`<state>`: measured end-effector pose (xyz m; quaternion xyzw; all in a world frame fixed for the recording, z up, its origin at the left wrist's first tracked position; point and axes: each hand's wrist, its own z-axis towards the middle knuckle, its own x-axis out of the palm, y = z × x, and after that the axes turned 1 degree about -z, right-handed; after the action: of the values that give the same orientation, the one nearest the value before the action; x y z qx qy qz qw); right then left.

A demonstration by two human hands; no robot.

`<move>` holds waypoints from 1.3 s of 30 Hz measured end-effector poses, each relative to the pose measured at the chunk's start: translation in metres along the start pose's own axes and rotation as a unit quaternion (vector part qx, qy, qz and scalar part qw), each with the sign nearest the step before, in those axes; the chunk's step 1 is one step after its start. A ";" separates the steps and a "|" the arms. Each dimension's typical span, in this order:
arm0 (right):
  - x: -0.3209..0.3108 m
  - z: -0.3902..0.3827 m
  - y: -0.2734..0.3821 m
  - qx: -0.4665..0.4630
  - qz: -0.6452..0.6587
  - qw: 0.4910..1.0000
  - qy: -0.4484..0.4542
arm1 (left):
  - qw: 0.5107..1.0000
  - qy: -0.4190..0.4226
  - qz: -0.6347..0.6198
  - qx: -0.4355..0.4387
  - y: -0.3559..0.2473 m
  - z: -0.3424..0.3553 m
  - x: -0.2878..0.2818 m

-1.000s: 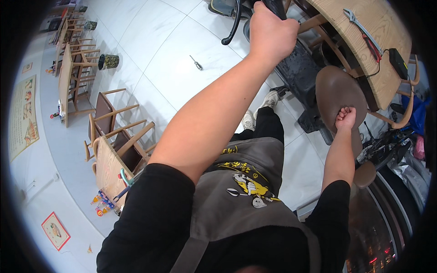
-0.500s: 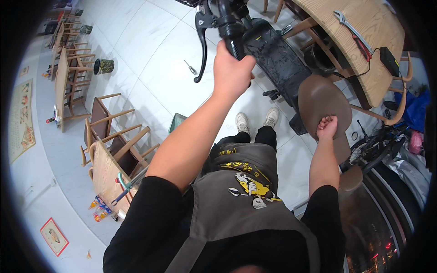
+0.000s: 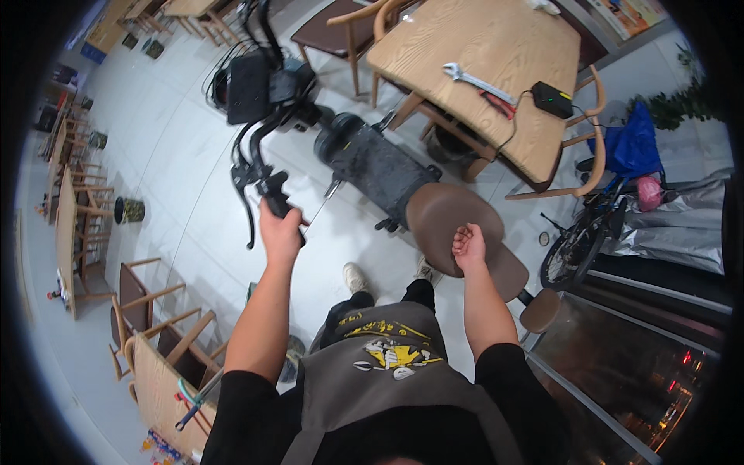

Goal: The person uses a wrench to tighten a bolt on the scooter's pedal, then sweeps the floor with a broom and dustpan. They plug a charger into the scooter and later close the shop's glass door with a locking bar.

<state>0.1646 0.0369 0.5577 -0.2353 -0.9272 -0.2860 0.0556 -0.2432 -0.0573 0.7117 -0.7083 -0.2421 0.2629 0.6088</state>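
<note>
A black electric scooter with a brown seat (image 3: 453,221) stands in front of me, its front end toward the upper left. My left hand (image 3: 280,232) is wrapped round the black rubber handlebar grip (image 3: 280,203); a brake lever (image 3: 245,209) curves down beside it. Over the seat my right hand (image 3: 470,246) is curled into a loose fist, with nothing visible in it. Whether it touches the seat I cannot tell. Behind the handlebar are a dark display box (image 3: 248,89) and cables. The dusty black footboard area (image 3: 380,167) lies between handlebar and seat.
Beyond the scooter, a wooden table (image 3: 496,39) holds an adjustable wrench (image 3: 477,81), a red-handled tool (image 3: 497,104) and a black charger (image 3: 552,99) with a cable. A bicycle (image 3: 577,252) leans at the right. Wooden chairs (image 3: 155,306) and tables line the left.
My view has shifted, bringing the whole handlebar and more of the far table into sight. My left hand keeps its hold on the grip; my right hand stays curled over the seat.
</note>
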 end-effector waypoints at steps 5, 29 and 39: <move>0.012 0.035 0.122 -0.197 -0.176 0.964 -0.008 | 0.999 -0.030 0.036 -0.004 0.009 -0.002 -0.004; -0.065 -0.048 0.449 -0.353 -0.047 0.929 0.097 | 0.983 -0.090 0.157 0.007 0.018 0.004 -0.021; -0.179 -0.201 0.428 -0.377 -0.110 0.920 -0.008 | 0.950 -0.135 0.279 -0.020 0.010 0.004 -0.005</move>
<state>0.5164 0.1628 0.8979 -0.1381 -0.7711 -0.6168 -0.0765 -0.2496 -0.0587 0.7018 -0.7173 -0.1197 0.5107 0.4586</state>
